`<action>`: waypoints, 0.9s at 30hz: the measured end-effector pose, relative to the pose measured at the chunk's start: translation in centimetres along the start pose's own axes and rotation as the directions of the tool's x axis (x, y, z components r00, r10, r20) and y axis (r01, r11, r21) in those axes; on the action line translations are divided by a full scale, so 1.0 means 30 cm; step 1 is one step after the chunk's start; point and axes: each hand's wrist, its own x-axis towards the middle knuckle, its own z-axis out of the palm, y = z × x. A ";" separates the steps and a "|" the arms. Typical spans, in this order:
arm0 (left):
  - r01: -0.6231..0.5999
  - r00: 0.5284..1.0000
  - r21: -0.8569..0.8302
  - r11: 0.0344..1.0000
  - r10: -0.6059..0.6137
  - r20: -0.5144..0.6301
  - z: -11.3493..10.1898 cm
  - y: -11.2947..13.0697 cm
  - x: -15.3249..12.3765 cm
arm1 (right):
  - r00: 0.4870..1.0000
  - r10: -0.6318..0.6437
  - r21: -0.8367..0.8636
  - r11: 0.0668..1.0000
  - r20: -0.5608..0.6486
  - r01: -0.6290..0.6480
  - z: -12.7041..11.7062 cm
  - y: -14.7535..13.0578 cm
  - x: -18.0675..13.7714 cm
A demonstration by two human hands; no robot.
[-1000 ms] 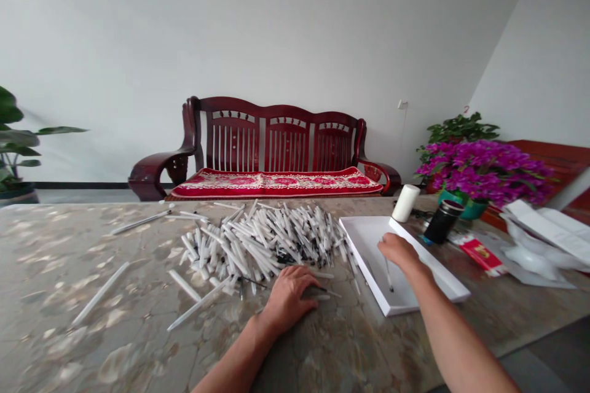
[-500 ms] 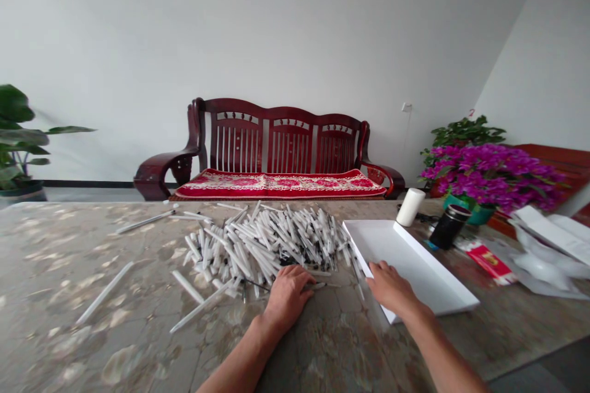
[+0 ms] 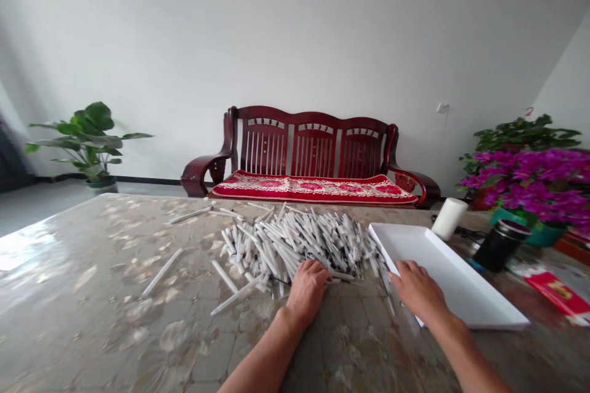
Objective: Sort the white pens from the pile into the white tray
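A heap of slim white pen-like sticks [image 3: 276, 239], some with black ends, lies on the table in front of me. My left hand [image 3: 310, 287] rests at the heap's near edge with its fingers curled down. A pale tip shows beside those fingers, but what lies under them is hidden. To the right is a shallow white tray [image 3: 461, 285], which may be a box lid. My right hand [image 3: 418, 290] is closed over its left rim, the fingers bent to the inside. A few loose sticks lie between the heap and the tray.
Single sticks [image 3: 161, 272] lie left of the heap. Beyond the tray stand a white roll [image 3: 448, 219], a black cup [image 3: 501, 247] and purple flowers [image 3: 534, 181] in a green pot. A red packet [image 3: 558, 291] lies at right. A wooden bench [image 3: 313, 141] stands behind the table.
The view has turned left, so everything sits farther right in the picture. My left hand has come closer against the heap. The right hand stays on the tray's rim.
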 end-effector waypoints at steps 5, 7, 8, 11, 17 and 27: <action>0.170 0.985 0.162 0.972 -0.173 0.000 -0.025 0.001 -0.017 | 0.970 -0.224 0.203 0.949 -0.098 0.240 -0.009 -0.183 -0.023; 0.187 0.980 0.218 0.958 -0.196 0.019 -0.043 0.004 -0.016 | 0.963 -0.261 0.270 0.925 -0.062 0.268 -0.009 -0.273 -0.019; 0.180 0.980 0.243 0.953 -0.195 0.039 -0.055 0.008 -0.014 | 0.962 -0.269 0.286 0.918 -0.053 0.273 -0.009 -0.313 -0.014; 0.153 0.973 0.312 0.938 -0.199 0.120 -0.094 0.026 -0.002 | 0.964 -0.257 0.283 0.922 -0.070 0.266 -0.006 -0.400 0.007; 0.060 0.968 0.384 0.922 -0.148 0.204 -0.131 0.048 0.015 | 0.983 -0.174 0.239 0.954 -0.053 0.182 0.020 -0.444 0.033; 0.130 0.989 0.370 0.920 -0.145 0.012 -0.077 0.006 -0.038 | 0.988 -0.079 0.240 0.965 -0.135 0.110 0.053 -0.467 0.003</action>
